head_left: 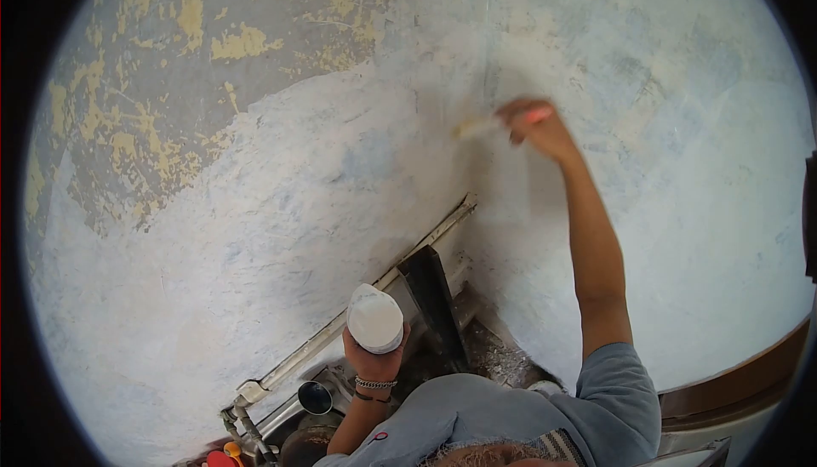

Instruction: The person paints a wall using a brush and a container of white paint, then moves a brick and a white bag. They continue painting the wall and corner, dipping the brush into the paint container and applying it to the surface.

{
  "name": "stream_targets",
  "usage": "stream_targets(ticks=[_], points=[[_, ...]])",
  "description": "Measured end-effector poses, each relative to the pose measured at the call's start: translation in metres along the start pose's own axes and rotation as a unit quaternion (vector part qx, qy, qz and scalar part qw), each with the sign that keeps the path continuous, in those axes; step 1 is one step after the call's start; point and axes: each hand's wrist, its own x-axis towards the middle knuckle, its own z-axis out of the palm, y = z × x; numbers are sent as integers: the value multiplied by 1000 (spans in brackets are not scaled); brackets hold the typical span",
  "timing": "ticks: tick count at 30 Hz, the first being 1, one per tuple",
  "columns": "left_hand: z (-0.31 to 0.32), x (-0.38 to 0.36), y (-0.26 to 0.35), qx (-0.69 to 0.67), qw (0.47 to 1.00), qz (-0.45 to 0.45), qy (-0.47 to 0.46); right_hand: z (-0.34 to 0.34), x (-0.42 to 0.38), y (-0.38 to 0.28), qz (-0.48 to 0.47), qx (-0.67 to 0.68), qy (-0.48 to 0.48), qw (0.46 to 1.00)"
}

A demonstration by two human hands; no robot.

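My right hand [538, 131] is raised near the corner of the walls, closed around a paintbrush [479, 128] with a reddish handle. The brush points left and its pale yellowish bristles are blurred; whether they touch the wall cannot be made out. Lower down, my left hand [373, 367] grips a white tub [375, 322] from below, its inside and rim white. The left wall [315, 169] is whitish low down, with grey and flaking yellow patches above. On the right wall [681, 152] lies an uneven whitish-blue coat.
A light pipe [311, 350] slants along the left wall's foot. Beside it stands a dark upright panel [434, 301]. Rubble [502, 356] lies in the corner. A metal cup [315, 396], a tap [247, 420] and red and orange items [225, 456] are at the lower left.
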Motion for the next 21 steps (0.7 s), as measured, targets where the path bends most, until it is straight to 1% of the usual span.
stream_targets(ticks=[1, 3, 6, 8, 10, 11, 13, 14, 17, 18, 20, 21], points=[[1, 0, -1, -2, 1000, 0, 1, 17, -8, 14, 45, -19, -54, 997], [4, -1, -1, 1, 1000, -2, 1, 53, -17, 24, 80, -7, -45, 996], [6, -2, -1, 11, 1000, 1, 5, 47, 13, 12, 74, 16, 19, 997], [4, -1, 0, 7, 1000, -3, 5, 18, 42, -17, -2, 27, 68, 997], [5, -1, -3, 4, 1000, -5, 4, -13, 72, -72, -103, 20, 104, 989], [8, -2, -4, 5, 1000, -5, 4, -25, 81, -107, -128, 15, 123, 984], [10, -3, -4, 10, 1000, -5, 0, -46, 100, -151, -163, -26, 166, 972], [11, -4, -4, 12, 1000, -5, -3, -53, 103, -167, -234, -31, 181, 955], [8, -5, -3, 12, 1000, -5, -6, -51, 75, -190, -215, -70, 162, 961], [6, -6, -2, 8, 1000, -4, -6, -45, 62, -177, -207, -74, 148, 964], [5, -9, 0, 12, 1000, -1, 2, -27, 36, -119, -121, -70, 46, 989], [4, -10, 0, 14, 1000, 0, 6, -5, 21, -81, -44, -21, 22, 999]])
